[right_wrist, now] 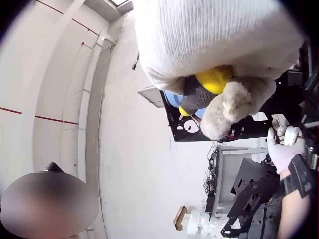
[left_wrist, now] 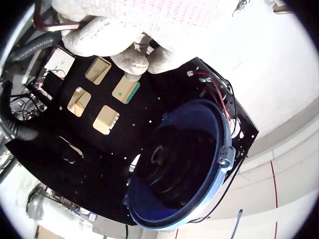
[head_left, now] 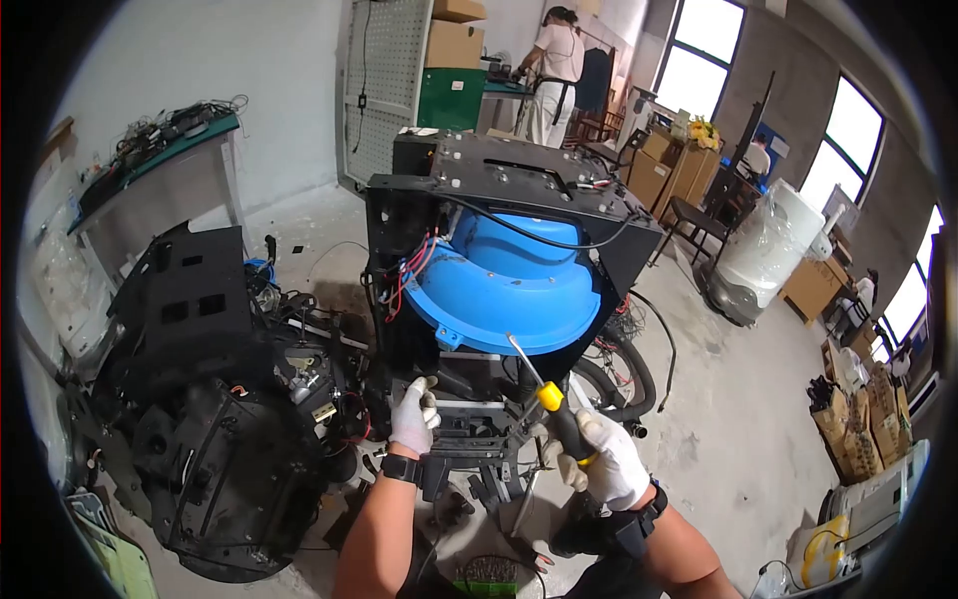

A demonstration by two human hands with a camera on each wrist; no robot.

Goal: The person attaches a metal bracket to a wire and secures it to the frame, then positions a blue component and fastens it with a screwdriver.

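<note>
In the head view, my gloved right hand (head_left: pixel 611 461) grips a screwdriver (head_left: pixel 565 424) by its black-and-yellow handle. Its metal shaft points up and away, the tip overlapping the lower rim of a blue round housing (head_left: pixel 499 299). That housing sits in a black metal frame (head_left: pixel 519 165), with red and blue wires along its left side. Lower and to the left, my gloved left hand (head_left: pixel 414 417) is at the frame's lower part, fingers curled. The left wrist view shows a small metal piece (left_wrist: pixel 143 42) between those fingers, close over a black panel (left_wrist: pixel 134 112) with rectangular cutouts.
Black panels (head_left: pixel 195 469) and tangled parts lie on the floor at left, below a cable-strewn table (head_left: pixel 160 150). A black tyre (head_left: pixel 629 374) and loose cable lie right of the frame. Farther back are a standing person (head_left: pixel 556 70), a chair (head_left: pixel 699 225) and a wrapped white machine (head_left: pixel 768 250).
</note>
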